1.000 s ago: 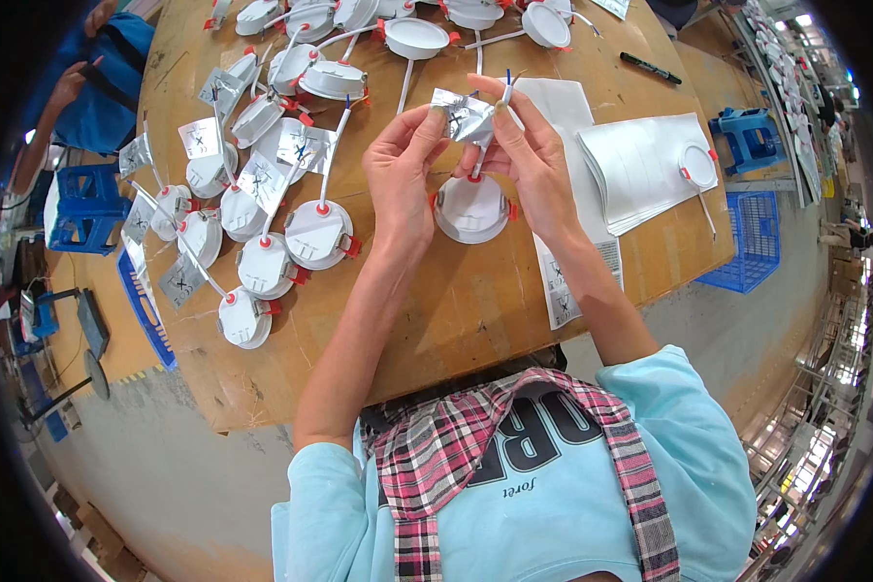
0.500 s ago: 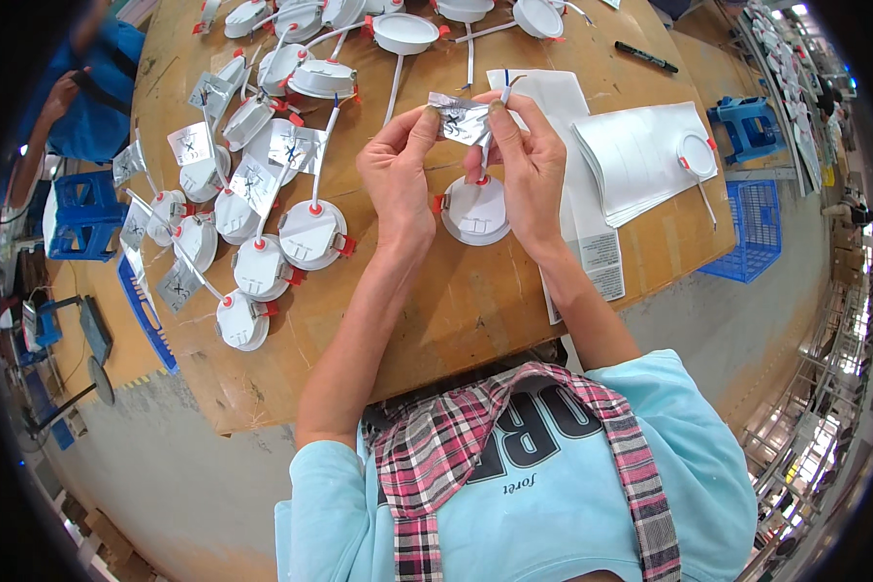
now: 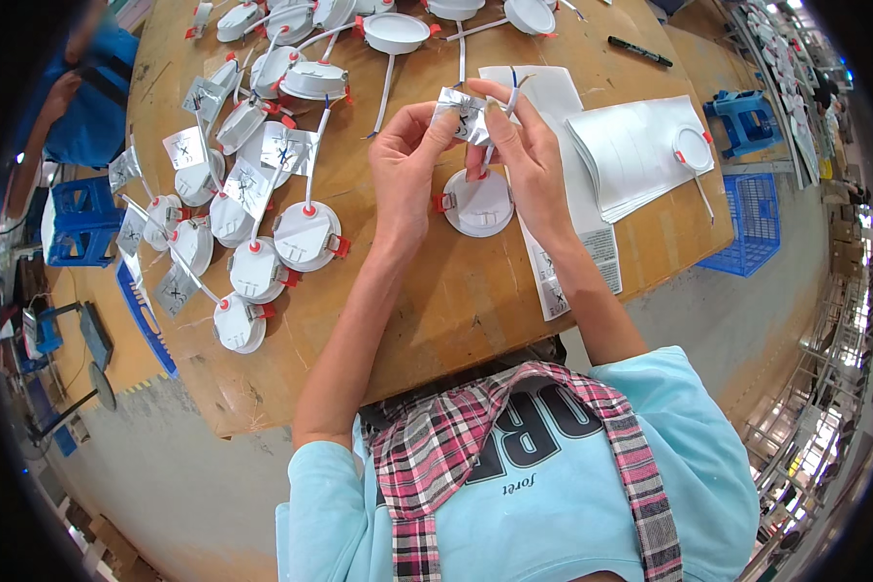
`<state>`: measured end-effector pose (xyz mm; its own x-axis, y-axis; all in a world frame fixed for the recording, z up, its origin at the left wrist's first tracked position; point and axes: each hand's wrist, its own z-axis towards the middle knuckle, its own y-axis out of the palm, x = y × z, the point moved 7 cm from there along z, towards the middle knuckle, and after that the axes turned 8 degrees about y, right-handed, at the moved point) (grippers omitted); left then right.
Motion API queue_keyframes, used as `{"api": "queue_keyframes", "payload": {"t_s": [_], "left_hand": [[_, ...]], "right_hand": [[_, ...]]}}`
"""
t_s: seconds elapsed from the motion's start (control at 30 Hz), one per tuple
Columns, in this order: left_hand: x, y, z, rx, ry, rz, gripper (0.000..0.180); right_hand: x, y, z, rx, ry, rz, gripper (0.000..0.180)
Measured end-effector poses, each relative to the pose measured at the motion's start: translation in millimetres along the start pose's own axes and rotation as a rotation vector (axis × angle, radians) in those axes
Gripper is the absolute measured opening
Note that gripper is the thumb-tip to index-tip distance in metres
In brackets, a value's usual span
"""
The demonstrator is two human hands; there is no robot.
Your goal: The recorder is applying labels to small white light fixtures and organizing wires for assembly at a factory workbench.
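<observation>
My left hand [image 3: 404, 165] pinches one edge of a shiny silver label [image 3: 462, 109] between thumb and fingers. The thumb and fingers of my right hand [image 3: 533, 165] close on the label's other side and on a white cable [image 3: 512, 97], whose bare end shows blue and brown wires above the thumb. Just below the fingers, a round white downlight [image 3: 480, 206] with red clips lies on the table, back side up. Part of its cable is hidden behind my right fingers. Sheets of printed labels [image 3: 603, 254] lie under and beside my right wrist.
Several white downlights [image 3: 305, 237] with cables, many tagged with silver labels, crowd the table's left. More lie along the far side. A stack of white sheets [image 3: 630, 165] bears a small round white light [image 3: 691, 148]. A black marker [image 3: 640, 51] lies beyond. Another person [image 3: 92, 97] is at far left.
Both hands stay close together; the label has turned and lies closer against the cable between my fingers. The view has shifted slightly. The downlight remains below the hands.
</observation>
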<state>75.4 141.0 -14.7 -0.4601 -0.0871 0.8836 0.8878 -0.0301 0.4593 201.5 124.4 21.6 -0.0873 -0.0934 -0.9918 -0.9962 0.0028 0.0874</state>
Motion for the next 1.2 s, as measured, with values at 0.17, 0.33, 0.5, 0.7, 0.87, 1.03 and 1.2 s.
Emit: {"api": "queue_keyframes", "payload": {"t_s": [0.17,0.33,0.5,0.7,0.87,1.03,1.2], "left_hand": [[2,-6,3,0.041,0.050,-0.028,0.018],[0,-8,4,0.038,0.049,-0.012,0.016],[8,-6,5,0.050,0.082,0.051,0.014],[13,-9,6,0.114,0.109,0.061,0.014],[15,-6,6,0.079,0.110,0.090,0.016],[13,-7,0,0.076,0.059,-0.015,0.024],[8,-2,-1,0.068,0.013,0.012,0.023]], "right_hand": [[4,4,-5,-0.117,0.046,0.052,0.049],[5,-1,-11,-0.111,0.013,0.034,0.052],[8,-4,-15,-0.048,0.036,0.112,0.048],[12,2,-19,-0.003,0.052,0.246,0.041],[8,0,-20,0.044,0.027,0.269,0.039],[10,-2,-19,0.010,0.034,0.172,0.038],[7,-4,-23,0.085,0.003,0.050,0.037]]}}
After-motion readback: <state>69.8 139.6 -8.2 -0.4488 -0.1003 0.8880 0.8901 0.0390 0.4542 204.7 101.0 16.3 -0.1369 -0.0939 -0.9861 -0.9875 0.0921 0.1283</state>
